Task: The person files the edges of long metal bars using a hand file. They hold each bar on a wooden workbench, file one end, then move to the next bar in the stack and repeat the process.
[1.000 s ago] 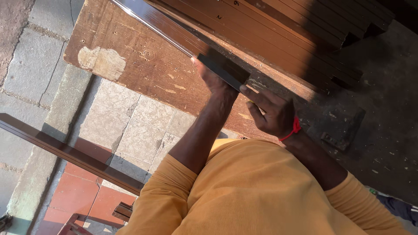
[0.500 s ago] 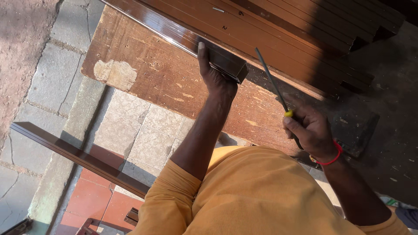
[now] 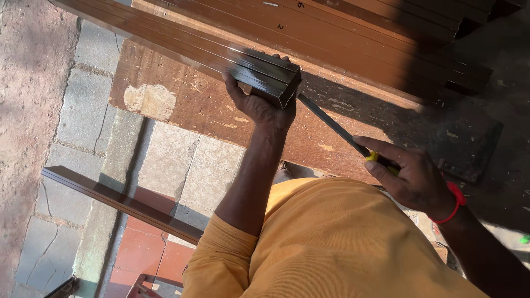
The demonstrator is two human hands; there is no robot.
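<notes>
From the head view, the left hand [image 3: 259, 105] wraps its fingers around the cut end of a brown bar [image 3: 265, 74] that lies slanted across the worn wooden table [image 3: 182, 102]. The right hand [image 3: 411, 176], a red band at its wrist, has its fingers closed around the yellow handle of a file [image 3: 331, 124], whose dark blade slants up to touch the bar's end. More brown bars [image 3: 359, 38] lie stacked behind, and another bar [image 3: 121, 201] rests over the paving below.
</notes>
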